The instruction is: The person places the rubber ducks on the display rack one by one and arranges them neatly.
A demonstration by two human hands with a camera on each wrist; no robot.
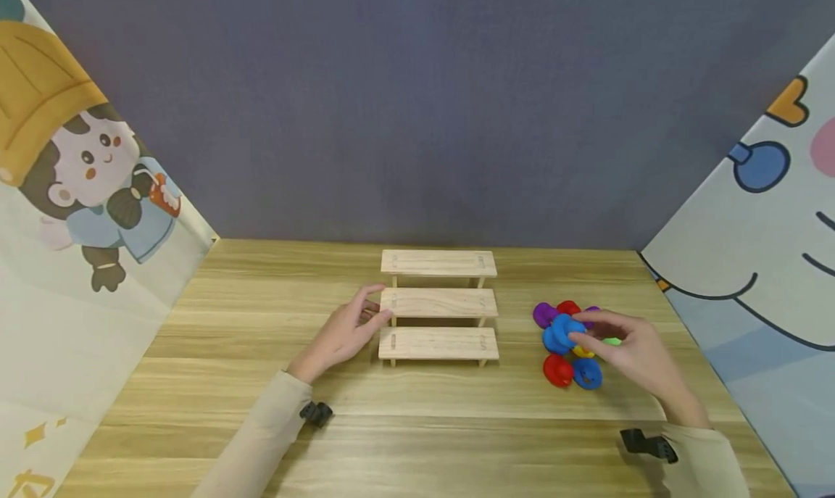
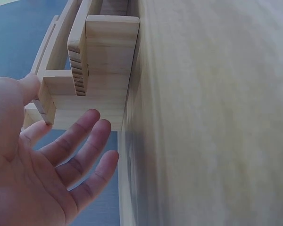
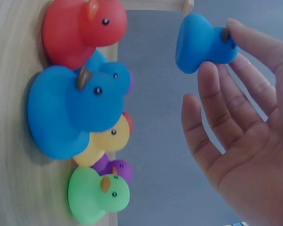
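We see the left hand [image 1: 346, 333] reaching in from about 7 o'clock, fingers [image 2: 92, 136] straight and loosely spread, its tips at the left end of the three-step wooden rack [image 1: 438, 304], beside the middle step; whether they quite touch the wood we cannot tell. The right hand [image 1: 636, 353] comes in from 5 o'clock and pinches a small blue duck [image 3: 203, 43] between thumb and fingertips, lifted clear of the tabletop just above the cluster of rubber ducks [image 1: 566, 342]. In the right wrist view we make out in that cluster a red duck [image 3: 82, 30], a larger blue duck [image 3: 68, 110], a yellow duck [image 3: 106, 141], a purple duck [image 3: 114, 168] and a green duck [image 3: 98, 195], crowded against one another. The cluster sits at 3 o'clock from the rack, well apart from it. Everything rests on a light wooden table [image 1: 274, 440], with a grey-blue wall [image 1: 417, 106] behind at 12 o'clock and cartoon-printed panels [image 1: 72, 193] standing at the left and right sides.
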